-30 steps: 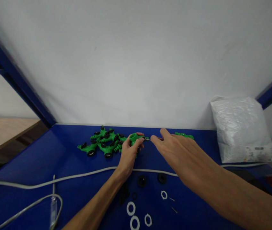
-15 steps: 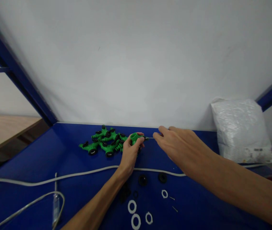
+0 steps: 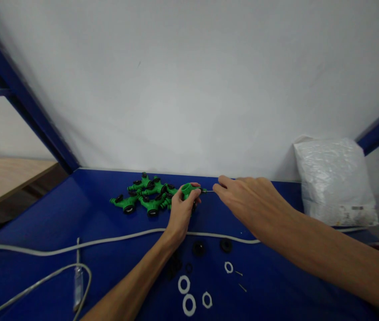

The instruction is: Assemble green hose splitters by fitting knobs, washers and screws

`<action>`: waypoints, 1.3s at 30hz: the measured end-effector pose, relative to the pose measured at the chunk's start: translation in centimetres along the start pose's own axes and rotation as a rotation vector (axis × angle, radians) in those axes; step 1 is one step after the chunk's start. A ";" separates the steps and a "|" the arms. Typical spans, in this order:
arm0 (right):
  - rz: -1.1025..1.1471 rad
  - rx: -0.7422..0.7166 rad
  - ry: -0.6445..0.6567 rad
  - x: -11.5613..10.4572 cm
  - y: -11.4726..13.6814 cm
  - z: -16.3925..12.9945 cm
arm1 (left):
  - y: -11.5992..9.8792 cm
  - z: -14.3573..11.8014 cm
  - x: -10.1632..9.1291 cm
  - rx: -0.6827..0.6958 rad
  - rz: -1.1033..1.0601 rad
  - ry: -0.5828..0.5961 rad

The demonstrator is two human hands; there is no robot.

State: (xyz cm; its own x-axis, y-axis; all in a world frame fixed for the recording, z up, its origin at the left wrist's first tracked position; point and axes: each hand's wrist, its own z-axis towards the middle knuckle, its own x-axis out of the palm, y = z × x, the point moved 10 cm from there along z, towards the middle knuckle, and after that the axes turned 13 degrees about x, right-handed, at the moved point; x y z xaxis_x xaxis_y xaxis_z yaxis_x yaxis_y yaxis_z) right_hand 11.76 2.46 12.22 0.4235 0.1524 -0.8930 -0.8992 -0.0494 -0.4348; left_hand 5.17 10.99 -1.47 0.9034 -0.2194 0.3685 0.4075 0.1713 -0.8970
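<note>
My left hand (image 3: 183,206) is closed around a green plastic hose splitter (image 3: 187,191), its round open mouth tilted up. From the right, my right hand (image 3: 230,189) grips a screwdriver (image 3: 209,191); only its thin metal shaft shows, and the handle is hidden in my fist. The shaft's tip meets the splitter's right end, where a small dark part sits. Just left of my left hand lie several similar green splitters (image 3: 151,205) with black valve levers and black collars, bunched together on the blue table (image 3: 109,267).
White ring washers (image 3: 189,305), black collars (image 3: 226,245) and two small screws (image 3: 242,287) lie nearer me. A pale cable (image 3: 119,241) crosses the table. Another screwdriver (image 3: 78,285) with a clear handle lies left. A white plastic package (image 3: 338,183) leans on the back wall at right.
The view has shifted slightly. Both hands keep their grips, with the screwdriver shaft still at the splitter's end; my right hand's pose has turned a little.
</note>
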 end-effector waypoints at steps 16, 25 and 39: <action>-0.016 -0.003 0.018 0.1 -0.3 0.2 | 0.1 0.0 -0.2 0.023 0.009 -0.002; -0.032 -0.007 0.069 0.1 0.2 0.3 | 0.1 0.0 -0.2 -0.005 0.001 -0.026; 0.011 -0.200 -0.135 1.6 -1.2 -0.2 | -0.2 0.0 -0.2 0.017 -0.011 -0.023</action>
State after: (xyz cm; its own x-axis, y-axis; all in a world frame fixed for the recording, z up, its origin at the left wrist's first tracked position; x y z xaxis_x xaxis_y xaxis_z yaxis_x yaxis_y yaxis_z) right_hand 13.58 2.54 11.26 0.3828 0.2805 -0.8802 -0.8584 -0.2443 -0.4511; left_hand 4.87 11.02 -1.37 0.9014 -0.1989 0.3846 0.4199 0.1855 -0.8884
